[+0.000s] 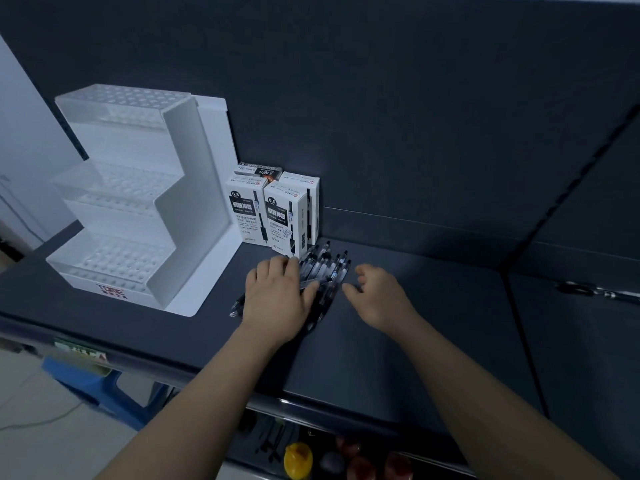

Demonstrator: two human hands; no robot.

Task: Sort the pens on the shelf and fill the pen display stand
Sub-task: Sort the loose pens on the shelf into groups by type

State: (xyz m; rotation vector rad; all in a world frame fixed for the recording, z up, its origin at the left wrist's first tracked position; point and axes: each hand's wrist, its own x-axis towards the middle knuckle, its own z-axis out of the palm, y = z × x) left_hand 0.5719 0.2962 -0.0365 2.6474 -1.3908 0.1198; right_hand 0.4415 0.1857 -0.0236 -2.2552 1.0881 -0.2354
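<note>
At the bottom edge of the frame, on a lower level, sit a yellow toy (298,460) and some reddish round things too dim to name; a blue stool (90,375) shows at the lower left. Two bare forearms reach up from the bottom onto the dark shelf (398,348). The left hand (277,299), just left of centre, lies palm-down on a pile of black pens (325,268), its fingertips bent over the far side and its thumb stretched across them; whether it grips any pen I cannot tell. The right hand (377,296), just right of the pile, has loosely curled fingers with nothing between them, its thumb close to the pens' edge. Just beyond the pile, white pen boxes (266,216) stand upright together. Left of them, in the left half of the frame, stands the white stepped pen display stand (188,188), its three tiers of holes unfilled. At the far right edge lies a small metal object (595,291)
</note>
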